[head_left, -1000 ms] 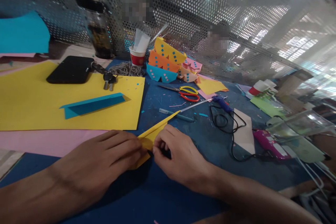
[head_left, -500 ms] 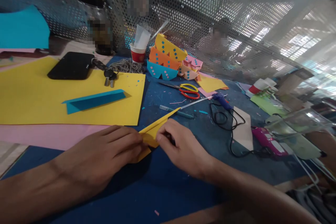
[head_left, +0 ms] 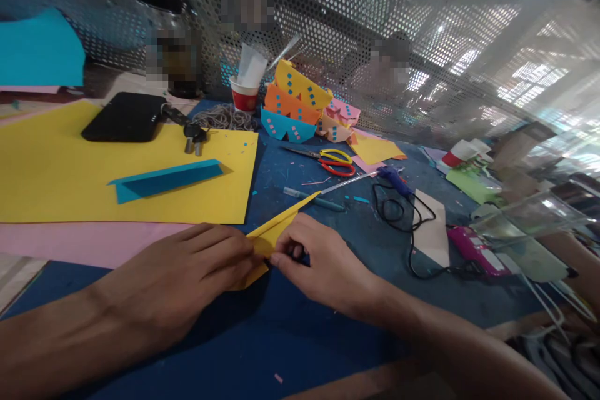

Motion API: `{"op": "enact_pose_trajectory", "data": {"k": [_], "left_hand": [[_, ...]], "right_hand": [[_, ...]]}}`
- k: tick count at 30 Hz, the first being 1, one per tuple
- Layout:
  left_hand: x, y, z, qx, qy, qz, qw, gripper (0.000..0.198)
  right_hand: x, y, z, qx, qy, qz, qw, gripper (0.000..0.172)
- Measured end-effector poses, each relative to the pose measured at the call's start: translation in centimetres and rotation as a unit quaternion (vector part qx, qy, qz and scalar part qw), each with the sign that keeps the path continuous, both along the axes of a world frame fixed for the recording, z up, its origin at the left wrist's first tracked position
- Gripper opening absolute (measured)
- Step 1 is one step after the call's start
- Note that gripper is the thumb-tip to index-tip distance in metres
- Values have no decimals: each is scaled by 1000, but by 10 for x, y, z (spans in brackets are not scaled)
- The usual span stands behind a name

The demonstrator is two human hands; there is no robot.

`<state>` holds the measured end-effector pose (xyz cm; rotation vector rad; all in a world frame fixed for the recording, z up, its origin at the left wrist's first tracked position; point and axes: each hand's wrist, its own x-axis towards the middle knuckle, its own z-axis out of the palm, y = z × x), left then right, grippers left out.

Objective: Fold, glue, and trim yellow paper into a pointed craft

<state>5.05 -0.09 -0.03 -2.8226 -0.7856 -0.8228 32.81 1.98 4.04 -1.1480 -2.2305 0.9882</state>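
A narrow folded yellow paper (head_left: 276, 228) lies on the blue table top (head_left: 281, 337), its tip pointing up and to the right. My left hand (head_left: 187, 275) lies flat on its near end, fingers stretched out and pressing it down. My right hand (head_left: 319, 262) pinches the paper's edge at the middle with thumb and fingertips, right beside the left fingertips. The paper's near end is hidden under my left hand.
A large yellow sheet (head_left: 70, 175) with a folded blue strip (head_left: 164, 178) and a black phone (head_left: 124, 125) lies left, over pink paper (head_left: 84, 244). Scissors (head_left: 335, 162), a pen (head_left: 314, 199), a glue gun with cord (head_left: 398, 190), paper boats (head_left: 295, 106) and a red cup (head_left: 244, 99) lie beyond.
My right hand's pinch has slid a little along the yellow paper's edge, up and then back toward my left fingertips. My left hand keeps pressing the paper in place.
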Motion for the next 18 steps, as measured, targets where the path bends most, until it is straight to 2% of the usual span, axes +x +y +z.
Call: {"op": "enact_pose_trajectory", "data": {"k": [5, 14, 18], "left_hand": [[-1, -1, 1, -2, 18, -1, 1000, 37], [2, 0, 6, 19, 6, -7, 1000, 46], [4, -1, 7, 18, -4, -6, 1000, 44]], "right_hand": [[-1, 0, -3, 20, -9, -2, 1000, 24], [-4, -1, -5, 38, -20, -7, 999, 26], [-5, -1, -6, 40, -31, -6, 999, 27]]}}
